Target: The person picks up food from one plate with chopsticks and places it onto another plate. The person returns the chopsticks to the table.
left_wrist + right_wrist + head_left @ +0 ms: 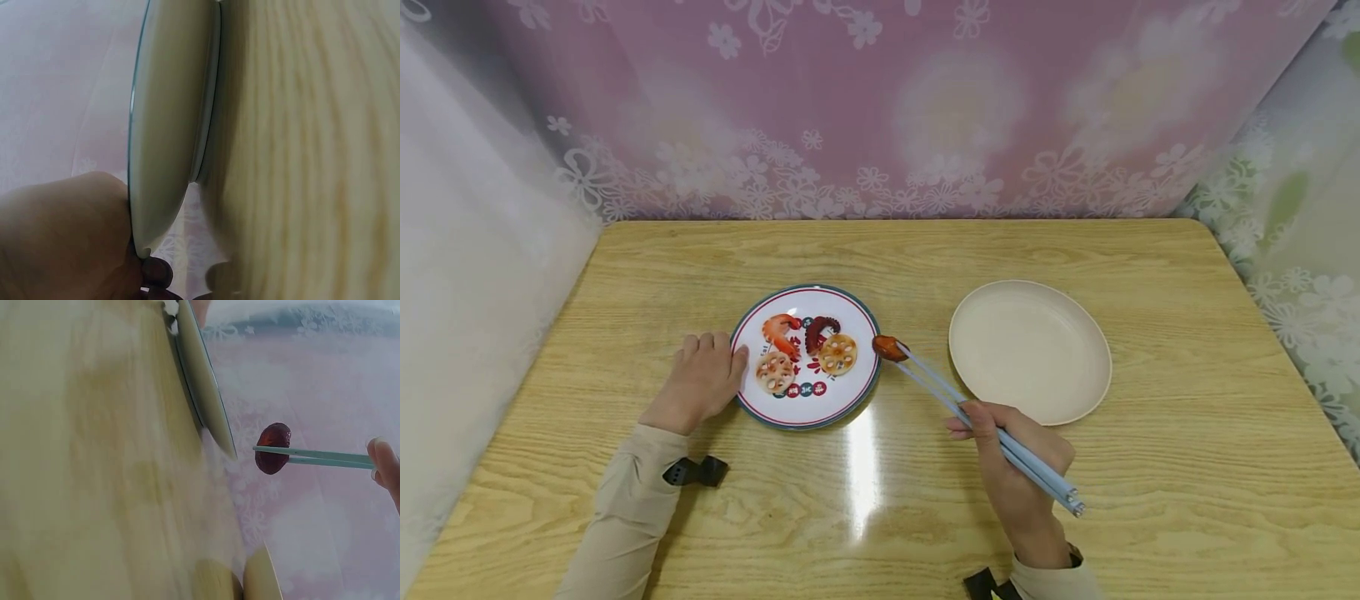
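My left hand (700,379) holds the left rim of a white plate (808,408) with a teal and red border, thumb over the edge. In the left wrist view, fingertips (156,272) curl beneath the plate's rim. On the plate lie a shrimp (781,329), a dark curled octopus tentacle (822,333) and two lotus root slices (837,355). My right hand (1018,454) grips pale blue chopsticks (936,387). Their tips pinch a glossy reddish-brown oval food piece (890,347), which overlaps the plate's right rim in the head view and hangs above the table in the right wrist view.
A plain cream oval plate (1030,350) sits to the right on the wood-grain table (715,517). Pink floral curtain (880,108) hangs behind the table's far edge, with pale curtains at both sides. A strip of glare crosses the tabletop between the arms.
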Tool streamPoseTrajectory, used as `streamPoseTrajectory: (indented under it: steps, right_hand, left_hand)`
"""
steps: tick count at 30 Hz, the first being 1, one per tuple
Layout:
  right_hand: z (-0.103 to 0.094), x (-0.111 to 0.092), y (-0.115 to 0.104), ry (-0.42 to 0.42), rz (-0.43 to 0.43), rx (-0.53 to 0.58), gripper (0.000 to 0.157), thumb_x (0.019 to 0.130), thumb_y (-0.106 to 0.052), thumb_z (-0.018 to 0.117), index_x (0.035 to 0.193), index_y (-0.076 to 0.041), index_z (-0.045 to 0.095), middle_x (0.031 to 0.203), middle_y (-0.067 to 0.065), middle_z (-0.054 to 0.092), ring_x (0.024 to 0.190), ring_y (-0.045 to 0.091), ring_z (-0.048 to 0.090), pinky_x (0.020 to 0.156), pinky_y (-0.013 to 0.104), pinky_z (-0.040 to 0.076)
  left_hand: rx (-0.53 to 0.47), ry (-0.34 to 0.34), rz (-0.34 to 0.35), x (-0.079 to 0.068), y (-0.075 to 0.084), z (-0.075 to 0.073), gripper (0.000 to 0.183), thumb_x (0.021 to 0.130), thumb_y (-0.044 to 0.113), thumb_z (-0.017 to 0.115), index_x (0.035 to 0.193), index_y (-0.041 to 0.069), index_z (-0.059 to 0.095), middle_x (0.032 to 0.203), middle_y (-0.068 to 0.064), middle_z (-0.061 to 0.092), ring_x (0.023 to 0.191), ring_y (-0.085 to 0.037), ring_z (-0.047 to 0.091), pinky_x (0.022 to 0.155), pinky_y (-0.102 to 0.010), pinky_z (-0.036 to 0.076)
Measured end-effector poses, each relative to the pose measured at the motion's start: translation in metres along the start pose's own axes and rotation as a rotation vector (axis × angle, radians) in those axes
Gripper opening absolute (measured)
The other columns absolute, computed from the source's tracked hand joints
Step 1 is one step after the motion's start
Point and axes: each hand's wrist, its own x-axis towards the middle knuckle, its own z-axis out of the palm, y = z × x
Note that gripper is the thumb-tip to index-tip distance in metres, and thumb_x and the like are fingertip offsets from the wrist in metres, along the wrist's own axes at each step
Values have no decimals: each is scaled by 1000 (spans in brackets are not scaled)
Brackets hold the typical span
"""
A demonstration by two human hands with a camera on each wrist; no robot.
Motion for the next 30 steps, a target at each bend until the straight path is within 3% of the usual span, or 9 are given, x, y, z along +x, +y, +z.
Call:
streamPoseTrajectory:
  steps: [4,10,21,30]
  right_hand:
    - [15,-8,-3,-64,-42,34,21,93,-2,62,79,13,68,63,19,66,55,17,68,51,20,52]
    - [32,-19,-11,-157,-26,45,20,94,-5,62,80,8,68,68,13,69,57,16,69,54,18,52]
    - [48,-24,-9,-158,-97,27,23,94,-13,64,78,3,69,72,13,70,64,19,70,60,20,54]
    - [49,-28,-9,-200,-42,12,23,91,-19,68,83,3,70,77,14,70,67,18,69,62,20,54]
  left_hand:
    - [1,5,-1,0,0,1,38,104,27,32,101,-9,43,96,-24,44,94,-41,38,80,-52,35]
    - [-5,12,-3,0,0,3,38,104,27,32,100,-9,43,95,-24,44,93,-41,38,79,-51,35]
    - [-13,13,-11,-1,1,1,37,104,26,32,101,-9,43,95,-24,45,94,-41,37,80,-52,35]
    - [-17,17,-2,-1,0,2,37,104,25,31,99,-9,44,95,-25,45,94,-41,37,79,-52,35]
